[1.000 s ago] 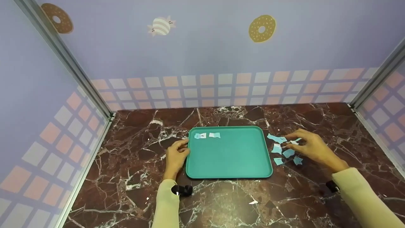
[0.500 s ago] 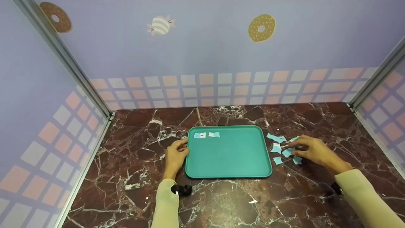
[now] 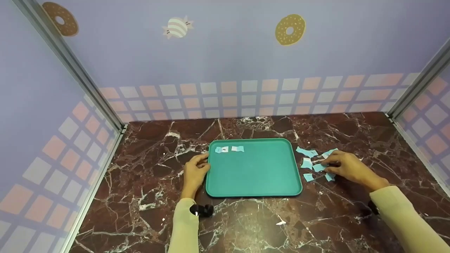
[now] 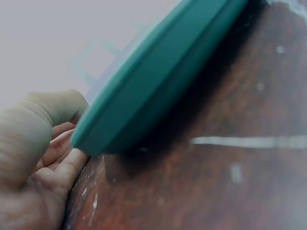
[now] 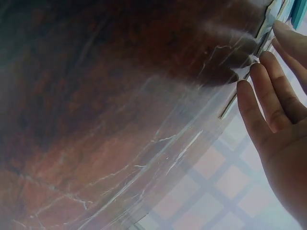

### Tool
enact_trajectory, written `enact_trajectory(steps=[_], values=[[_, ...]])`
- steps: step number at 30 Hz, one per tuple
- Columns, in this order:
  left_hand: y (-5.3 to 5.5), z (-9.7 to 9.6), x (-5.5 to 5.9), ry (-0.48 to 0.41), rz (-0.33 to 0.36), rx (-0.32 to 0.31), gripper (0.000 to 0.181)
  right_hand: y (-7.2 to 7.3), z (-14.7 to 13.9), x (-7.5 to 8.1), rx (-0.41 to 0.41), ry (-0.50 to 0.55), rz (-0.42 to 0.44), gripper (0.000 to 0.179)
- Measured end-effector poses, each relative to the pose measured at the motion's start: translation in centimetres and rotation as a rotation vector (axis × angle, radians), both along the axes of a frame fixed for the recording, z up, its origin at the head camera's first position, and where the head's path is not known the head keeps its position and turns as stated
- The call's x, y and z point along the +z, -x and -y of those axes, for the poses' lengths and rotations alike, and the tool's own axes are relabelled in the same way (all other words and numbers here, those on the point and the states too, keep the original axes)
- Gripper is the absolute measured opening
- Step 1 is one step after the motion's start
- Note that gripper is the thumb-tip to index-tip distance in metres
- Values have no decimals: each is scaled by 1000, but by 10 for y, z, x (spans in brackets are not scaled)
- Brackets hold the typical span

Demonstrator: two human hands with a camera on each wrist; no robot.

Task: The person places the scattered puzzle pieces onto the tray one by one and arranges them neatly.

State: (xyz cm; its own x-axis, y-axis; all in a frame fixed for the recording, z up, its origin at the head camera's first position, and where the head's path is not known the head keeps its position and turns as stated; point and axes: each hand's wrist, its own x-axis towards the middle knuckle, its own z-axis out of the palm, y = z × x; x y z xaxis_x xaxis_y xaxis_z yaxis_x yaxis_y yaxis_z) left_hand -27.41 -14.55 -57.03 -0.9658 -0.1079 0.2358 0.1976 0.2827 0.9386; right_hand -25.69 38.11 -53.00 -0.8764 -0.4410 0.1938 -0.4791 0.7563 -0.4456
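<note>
On the dark marbled table lies a green tray [image 3: 255,175]. My left hand [image 3: 194,175] grips its left edge; in the left wrist view the thumb lies at the tray rim [image 4: 144,81] and the fingers reach beneath. To the right of the tray, my right hand [image 3: 348,168] pinches a torn blue paper piece [image 3: 318,167] between thumb and forefinger, low over the table. Its other fingers [image 5: 247,98] stretch out in the right wrist view. Around it lie several more torn pieces, including a long one [image 3: 306,152] and a blue-and-white one [image 3: 307,163].
Two small blue-and-white paper pieces [image 3: 238,149] [image 3: 222,149] lie along the tray's upper left. A white scrap [image 3: 281,222] sits near the front of the table. Patterned walls [image 3: 228,63] enclose the back and sides.
My right hand has shifted slightly down and right among the pieces, and the blue piece at its fingertips has turned a little. The left hand stays on the tray edge.
</note>
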Motion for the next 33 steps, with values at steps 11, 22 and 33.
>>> enact_trajectory(steps=[11,22,33], values=[[1,-1,0,9,11,13,38,1,2,2,-17,-9,21,19],[2,-1,0,10,15,12,38,4,0,2,-17,-44,7,13],[1,0,0,20,19,12,37,3,2,2,-46,-34,73,16]])
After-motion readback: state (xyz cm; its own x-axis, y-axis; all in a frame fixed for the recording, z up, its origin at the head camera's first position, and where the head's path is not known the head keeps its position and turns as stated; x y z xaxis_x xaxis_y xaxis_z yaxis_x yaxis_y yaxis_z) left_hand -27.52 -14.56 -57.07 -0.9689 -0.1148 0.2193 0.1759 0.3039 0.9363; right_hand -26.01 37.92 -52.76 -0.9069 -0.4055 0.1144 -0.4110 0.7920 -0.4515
